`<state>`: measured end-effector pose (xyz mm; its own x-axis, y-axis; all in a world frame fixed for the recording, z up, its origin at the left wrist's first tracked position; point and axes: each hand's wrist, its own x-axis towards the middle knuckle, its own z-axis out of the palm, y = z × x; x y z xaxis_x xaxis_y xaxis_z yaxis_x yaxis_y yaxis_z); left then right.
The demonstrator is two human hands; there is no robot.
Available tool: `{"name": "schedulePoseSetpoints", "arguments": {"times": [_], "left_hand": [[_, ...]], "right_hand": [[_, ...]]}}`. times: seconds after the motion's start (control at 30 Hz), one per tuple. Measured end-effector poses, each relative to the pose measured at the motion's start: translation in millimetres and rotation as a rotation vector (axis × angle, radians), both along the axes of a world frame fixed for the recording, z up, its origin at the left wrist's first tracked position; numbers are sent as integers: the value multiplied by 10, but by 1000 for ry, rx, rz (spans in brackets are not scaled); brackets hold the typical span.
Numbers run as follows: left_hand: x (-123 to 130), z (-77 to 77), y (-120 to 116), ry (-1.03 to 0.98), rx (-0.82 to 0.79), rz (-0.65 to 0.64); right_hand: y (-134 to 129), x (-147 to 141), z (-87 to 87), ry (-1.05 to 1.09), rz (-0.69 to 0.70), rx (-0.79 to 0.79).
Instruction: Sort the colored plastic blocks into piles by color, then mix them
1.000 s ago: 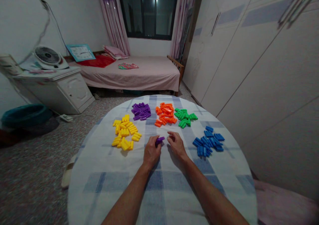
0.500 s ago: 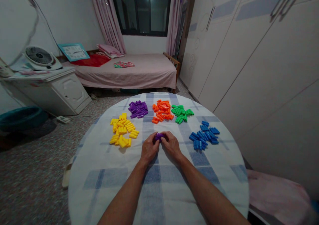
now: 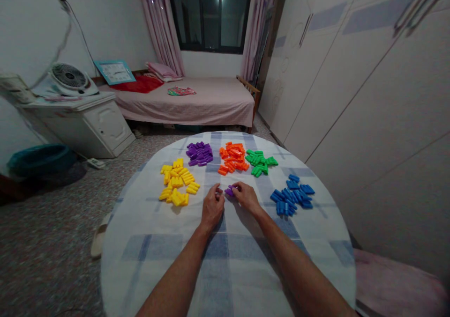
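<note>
Hands close together, the left hand curled, the right hand touching purple pieces, any grip unclear, mid-cloth on a round table; yellow pieces and blue pieces flank them, open cloth reaching the near edge.

I count two hands, my left hand and my right hand, and one desk. It holds five piles, each too full to count: a yellow pile, a purple pile, an orange pile, a green pile, a blue pile, plus a few purple pieces.
</note>
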<state>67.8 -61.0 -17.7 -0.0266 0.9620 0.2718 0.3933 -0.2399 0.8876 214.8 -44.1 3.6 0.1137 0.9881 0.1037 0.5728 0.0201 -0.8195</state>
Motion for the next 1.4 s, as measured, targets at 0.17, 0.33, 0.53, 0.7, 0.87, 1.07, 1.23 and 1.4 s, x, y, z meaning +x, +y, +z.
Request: {"name": "schedulePoseSetpoints", "arguments": {"times": [0.17,0.33,0.53,0.7,0.87,1.07,1.23,1.4], "left_hand": [[6,-36,29,-53,25,126],[12,-60,26,11,33,116],[20,-86,34,112,119,101],[0,-64,27,189,145,58],[-15,-47,-4,256,134,-17],[-12,-41,-36,412,199,-46],[24,22,-87,601,237,-118],[-35,28,-275,703,259,-173]], "right_hand": [[509,-296,294,119,36,-37],[500,-446,288,276,56,48],[-453,-130,-67,-9,191,188],[-1055,57,-190,-280,141,308],[-1127,39,-173,-432,162,316],[-1098,29,-148,-481,162,331],[-1119,16,-145,-530,169,315],[-1086,107,-89,-427,222,288]]}}
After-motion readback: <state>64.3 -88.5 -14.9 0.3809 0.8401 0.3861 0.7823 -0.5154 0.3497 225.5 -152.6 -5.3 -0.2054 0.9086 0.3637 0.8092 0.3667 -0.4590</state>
